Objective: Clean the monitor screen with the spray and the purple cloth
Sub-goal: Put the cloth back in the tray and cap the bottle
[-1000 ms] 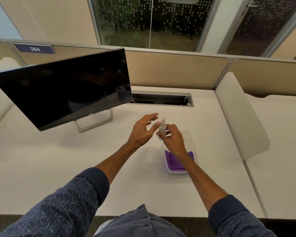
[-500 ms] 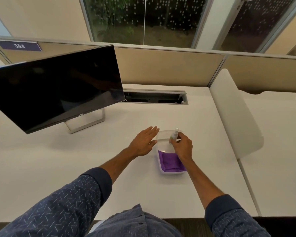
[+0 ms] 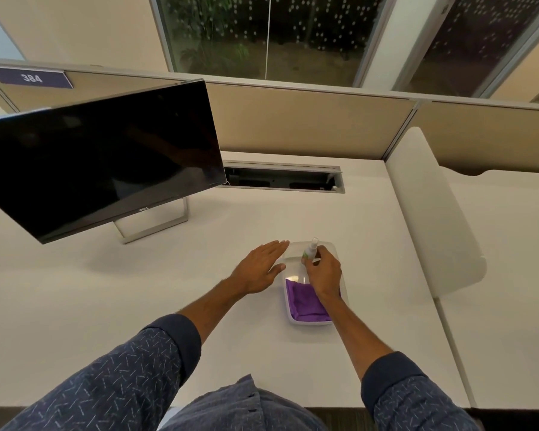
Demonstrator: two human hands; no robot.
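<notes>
Gripping the spray bottle in the right hand, fingers curled round its lower body, nozzle end poking up past the knuckles and leaning slightly away. Holding it over the far half of the tray; not showing whether its base is touching the tray floor.

Spreading the left hand flat and released just left of the right hand, fingers straight and together, fingertips reaching the tray's far left corner, grasping nothing.

Leaving wide room on the smooth white desk left of and beyond both hands, out to the metal stand far to the left. Closing in on the right with a rounded white divider, well apart from the right hand.

Showing the bottle as small, slim and pale, with a green patch on its side.

Lying under the right wrist, nearer the body: the purple cloth, folded and soft, filling the near half of the shallow, round-cornered tray.

Hanging far left of the left hand: the monitor, thin-edged, tilted, its dark glossy screen reflecting dimly.

Sitting beyond both hands: a long rectangular cable slot sunk in the desk, backed by a tan partition.
</notes>
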